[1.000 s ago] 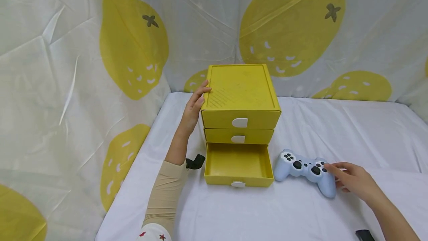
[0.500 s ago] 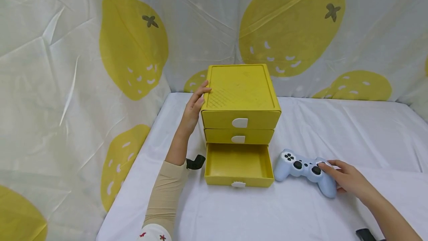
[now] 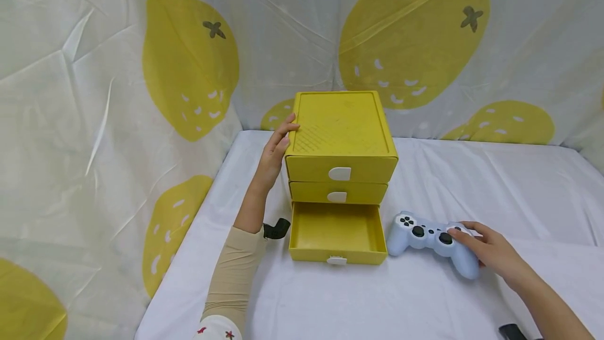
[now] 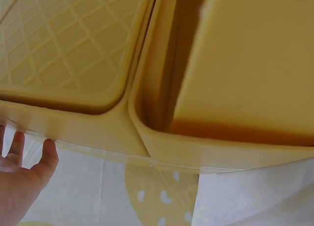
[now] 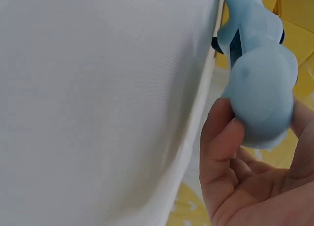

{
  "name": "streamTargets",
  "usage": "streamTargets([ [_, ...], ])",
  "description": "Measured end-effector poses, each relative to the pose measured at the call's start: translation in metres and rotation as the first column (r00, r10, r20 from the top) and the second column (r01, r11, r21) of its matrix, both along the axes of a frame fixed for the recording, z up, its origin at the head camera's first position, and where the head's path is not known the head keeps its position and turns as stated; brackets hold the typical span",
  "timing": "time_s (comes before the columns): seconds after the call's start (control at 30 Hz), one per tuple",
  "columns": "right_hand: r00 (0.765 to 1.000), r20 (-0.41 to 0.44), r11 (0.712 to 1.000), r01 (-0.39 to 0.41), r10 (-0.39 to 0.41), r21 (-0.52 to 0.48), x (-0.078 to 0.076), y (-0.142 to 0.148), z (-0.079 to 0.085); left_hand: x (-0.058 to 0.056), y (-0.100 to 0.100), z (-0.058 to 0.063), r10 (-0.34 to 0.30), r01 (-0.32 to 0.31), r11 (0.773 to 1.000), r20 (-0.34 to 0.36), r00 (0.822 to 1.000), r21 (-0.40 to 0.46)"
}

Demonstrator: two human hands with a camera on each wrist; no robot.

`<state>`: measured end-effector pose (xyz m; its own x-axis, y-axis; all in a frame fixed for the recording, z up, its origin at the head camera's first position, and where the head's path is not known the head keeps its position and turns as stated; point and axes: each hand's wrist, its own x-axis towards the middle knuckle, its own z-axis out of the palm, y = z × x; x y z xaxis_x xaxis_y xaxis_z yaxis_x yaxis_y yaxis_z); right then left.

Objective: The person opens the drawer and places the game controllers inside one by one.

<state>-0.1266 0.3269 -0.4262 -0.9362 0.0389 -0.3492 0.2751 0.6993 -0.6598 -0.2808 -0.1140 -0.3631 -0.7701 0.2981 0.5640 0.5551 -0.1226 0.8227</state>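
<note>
A three-tier yellow drawer unit (image 3: 342, 125) stands in the middle, its bottom drawer (image 3: 337, 224) pulled out with nothing inside. My left hand (image 3: 271, 159) rests against the unit's left side, fingertips at the top edge; the left wrist view shows the fingers (image 4: 47, 162) fairly straight along that wall. To the right of the drawer lies a pale blue game controller (image 3: 424, 236). My right hand (image 3: 501, 256) pinches its right grip, thumb on top near the stick and fingers underneath. In the right wrist view the controller (image 5: 262, 91) sits between thumb and curled fingers.
White cloth (image 3: 424, 303) covers the table. A hanging sheet with lemon prints (image 3: 283, 30) closes off the back and left. The controller's left grip is right beside the drawer. A black strap piece (image 3: 276, 229) shows at my left wrist.
My right thumb has slid inward over the controller's buttons and the fingers have closed round its right grip. The controller has shifted very slightly. My left hand stays put.
</note>
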Motion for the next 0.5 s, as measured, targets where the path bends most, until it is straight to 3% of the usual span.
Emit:
streamTargets([
  [0.3,0.996,0.024,0.996,0.089,-0.089,0.019,-0.0024,-0.0014,0.0065,-0.0027,0.0006,-0.0042,-0.002,0.002,1.0,-0.018,1.0,0.015],
  [0.5,0.988,-0.007,0.988,0.152,-0.152,-0.003,-0.0011,0.0015,0.0061,-0.0035,0.0003,-0.0046,-0.009,0.009,1.0,-0.019,1.0,0.02],
])
